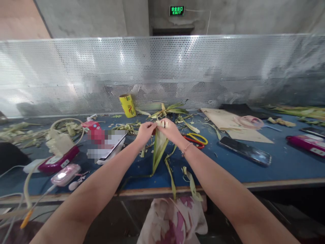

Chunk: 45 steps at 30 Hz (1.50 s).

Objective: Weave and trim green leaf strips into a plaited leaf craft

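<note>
My left hand (146,130) and my right hand (171,129) meet above the blue table, their fingers closed on the upper end of a long green leaf (159,149). The leaf is pale in the middle and greener along its edges, and it hangs down towards the front of the table. Fingers hide the pinched part. Just right of my right hand lie scissors (195,139) with yellow and red handles. Narrow leaf strips (170,173) trail over the table edge onto the patterned cloth (172,220) at my lap. Behind my hands rests a bunch of leaves (169,110).
A perforated metal screen (162,67) closes off the back. A yellow tube (127,105) stands before it. Phones lie left (113,147) and right (245,150). Brown paper (236,125), a purple device (59,159), cables and leaf scraps (27,134) cover other spots.
</note>
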Tool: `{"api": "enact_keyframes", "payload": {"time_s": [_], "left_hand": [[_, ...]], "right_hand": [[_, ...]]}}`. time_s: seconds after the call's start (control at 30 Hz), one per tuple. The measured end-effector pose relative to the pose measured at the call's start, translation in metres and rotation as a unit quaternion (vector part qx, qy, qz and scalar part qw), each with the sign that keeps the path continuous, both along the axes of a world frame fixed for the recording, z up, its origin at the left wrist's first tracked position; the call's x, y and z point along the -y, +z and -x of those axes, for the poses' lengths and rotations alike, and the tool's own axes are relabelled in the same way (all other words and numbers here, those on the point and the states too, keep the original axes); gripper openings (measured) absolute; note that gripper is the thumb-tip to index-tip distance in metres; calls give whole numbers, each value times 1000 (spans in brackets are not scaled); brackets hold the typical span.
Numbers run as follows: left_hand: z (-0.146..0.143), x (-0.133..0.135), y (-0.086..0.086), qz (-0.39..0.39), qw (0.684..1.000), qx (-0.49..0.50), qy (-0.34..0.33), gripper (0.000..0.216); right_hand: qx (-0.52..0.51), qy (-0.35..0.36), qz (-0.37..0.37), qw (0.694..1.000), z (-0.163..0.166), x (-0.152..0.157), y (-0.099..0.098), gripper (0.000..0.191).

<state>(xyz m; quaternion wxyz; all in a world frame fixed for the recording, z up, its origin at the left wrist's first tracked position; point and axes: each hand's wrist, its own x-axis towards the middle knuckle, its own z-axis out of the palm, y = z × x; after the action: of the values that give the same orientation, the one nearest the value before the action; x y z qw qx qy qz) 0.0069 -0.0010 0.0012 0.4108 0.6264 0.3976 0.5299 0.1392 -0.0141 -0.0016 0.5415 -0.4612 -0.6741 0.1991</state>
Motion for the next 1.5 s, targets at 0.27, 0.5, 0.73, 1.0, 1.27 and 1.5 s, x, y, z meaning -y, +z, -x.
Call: {"api": "enact_keyframes", "payload": {"time_s": [0.27, 0.5, 0.73, 1.0, 1.27, 1.5], "left_hand": [[-2, 6, 4, -24, 1000, -8, -8, 11], [3, 4, 4, -88, 990, -109, 27, 14], [5, 6, 8, -94, 980, -170, 28, 10], [2, 6, 6, -27, 999, -23, -8, 10], [-2, 3, 3, 80, 989, 119, -27, 13], [0, -5, 4, 133, 976, 168, 38, 14]], "right_hand": [[4, -19, -24, 1000, -1, 0, 1, 13], [98, -23, -88, 991, -3, 2, -4, 13], [193, -6, -102, 976, -2, 8, -3, 18], [265, -24, -144, 953, -4, 20, 6, 18], [327, -46, -160, 930, -2, 27, 11, 22], [217, -17, -162, 962, 0, 23, 9, 20]]}}
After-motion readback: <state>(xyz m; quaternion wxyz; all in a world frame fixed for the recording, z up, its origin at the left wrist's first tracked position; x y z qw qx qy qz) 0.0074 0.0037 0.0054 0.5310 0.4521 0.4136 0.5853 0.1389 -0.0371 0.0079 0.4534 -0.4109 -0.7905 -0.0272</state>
